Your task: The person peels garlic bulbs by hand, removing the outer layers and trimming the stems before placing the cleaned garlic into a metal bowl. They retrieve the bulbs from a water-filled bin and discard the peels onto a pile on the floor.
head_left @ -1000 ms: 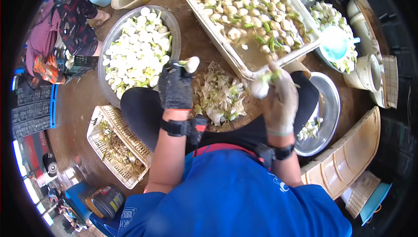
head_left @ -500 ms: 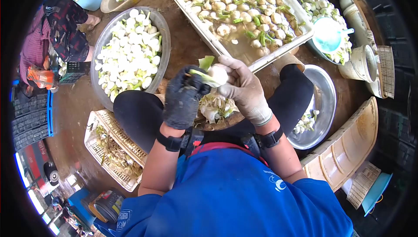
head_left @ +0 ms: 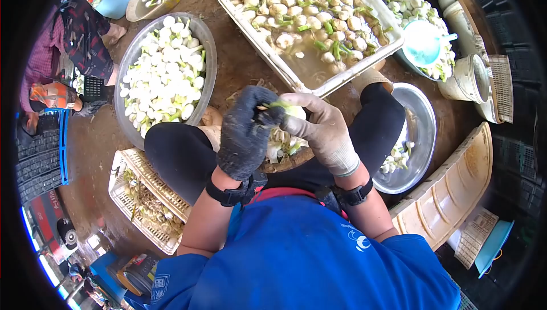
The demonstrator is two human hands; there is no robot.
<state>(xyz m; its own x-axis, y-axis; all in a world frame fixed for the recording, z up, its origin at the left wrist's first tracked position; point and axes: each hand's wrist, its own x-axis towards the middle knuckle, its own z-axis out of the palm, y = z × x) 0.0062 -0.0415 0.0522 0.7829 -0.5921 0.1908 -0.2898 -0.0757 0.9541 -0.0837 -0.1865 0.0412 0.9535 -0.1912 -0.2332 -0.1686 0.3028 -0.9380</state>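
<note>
My left hand [head_left: 246, 130] wears a dirty black glove, its fingers closed around the green stem end of a garlic bulb [head_left: 294, 110]. My right hand [head_left: 326, 131], in a pale stained glove, grips the white round end between thumb and fingers. Both hands meet over my lap, and the left fingers partly cover the bulb. Below them, a heap of peeled skins and leaf scraps [head_left: 283, 142] rests on a round wooden-looking surface [head_left: 288, 163] between my legs. Whether a small blade is in my left hand is hidden.
A large tray [head_left: 273, 62] of bulbs in murky water lies ahead. A tub [head_left: 212, 76] of white bulbs stands left, a metal basin [head_left: 428, 139] with a few right. Scraps fill a crate [head_left: 162, 241]. Another person [head_left: 85, 42] sits at far left.
Both hands have come slightly lower, and the bulb has turned in them. Its upright green leaf piece no longer shows, and my left fingers now cover more of the stem.
</note>
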